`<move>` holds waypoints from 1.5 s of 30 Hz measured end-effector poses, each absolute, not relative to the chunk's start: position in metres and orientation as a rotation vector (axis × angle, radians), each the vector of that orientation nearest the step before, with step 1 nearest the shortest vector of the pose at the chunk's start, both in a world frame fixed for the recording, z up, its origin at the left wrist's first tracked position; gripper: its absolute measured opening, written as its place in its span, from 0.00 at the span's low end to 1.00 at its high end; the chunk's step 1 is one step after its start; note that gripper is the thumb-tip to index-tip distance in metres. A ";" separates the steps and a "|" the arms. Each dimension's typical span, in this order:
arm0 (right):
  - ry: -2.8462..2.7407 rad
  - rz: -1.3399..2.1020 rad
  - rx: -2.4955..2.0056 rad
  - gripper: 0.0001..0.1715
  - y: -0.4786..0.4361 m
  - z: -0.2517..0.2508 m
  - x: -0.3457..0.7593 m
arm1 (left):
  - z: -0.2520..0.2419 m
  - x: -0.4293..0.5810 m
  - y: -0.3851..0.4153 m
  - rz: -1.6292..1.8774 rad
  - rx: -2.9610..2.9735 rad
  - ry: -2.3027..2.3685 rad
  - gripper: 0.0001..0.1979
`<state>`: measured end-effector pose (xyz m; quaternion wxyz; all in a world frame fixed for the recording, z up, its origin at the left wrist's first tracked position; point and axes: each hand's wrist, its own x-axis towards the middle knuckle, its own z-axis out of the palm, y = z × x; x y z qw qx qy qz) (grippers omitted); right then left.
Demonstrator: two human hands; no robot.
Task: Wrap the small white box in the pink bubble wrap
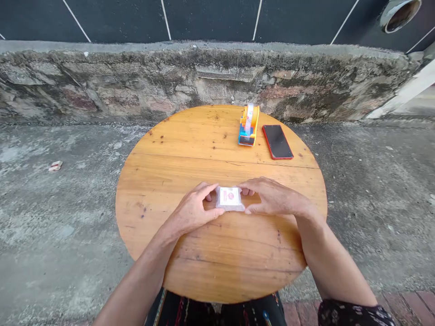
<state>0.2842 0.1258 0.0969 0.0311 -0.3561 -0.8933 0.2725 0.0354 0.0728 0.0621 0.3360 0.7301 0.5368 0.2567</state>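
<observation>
- One small discarded carton (55,166) lies on the ground at far left; well apart from the table (190,156), no hindrance.
- Table, left side: bare wood runs from the rounded edge to the left hand; ample open room.
- Left hand (195,206): thumb and forefinger spread moderately, holding the left end of the wrapped packet; forefinger at the far corner, thumb at the near one.
- Wrapped packet (230,199): near mid-table between both hands, label side up; clear wrapping is around it, so that stage is judged done; no tape strip can be made out, so fastening is judged outstanding; whether the ends are closed cannot be told.
- Tape dispenser (253,129): upright near the far edge, roll mounted, apart from both hands; judged unused as yet on this packet.
- Right hand (268,197): similar spread, fingertips holding the packet's right corners.
- Phone (277,141): flat, right of the dispenser, near the rounded edge; less spare room there; the near side is bare.
</observation>
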 end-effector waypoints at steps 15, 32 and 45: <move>-2.151 0.889 -1.260 0.17 0.070 0.067 0.284 | 0.053 0.023 0.080 0.996 1.577 1.337 0.23; -1.957 0.654 -1.364 0.08 0.051 0.039 0.250 | 0.043 0.047 0.075 0.989 1.470 1.232 0.10; -1.791 0.667 -1.346 0.17 0.036 0.030 0.252 | 0.049 0.034 0.074 0.867 1.352 0.989 0.34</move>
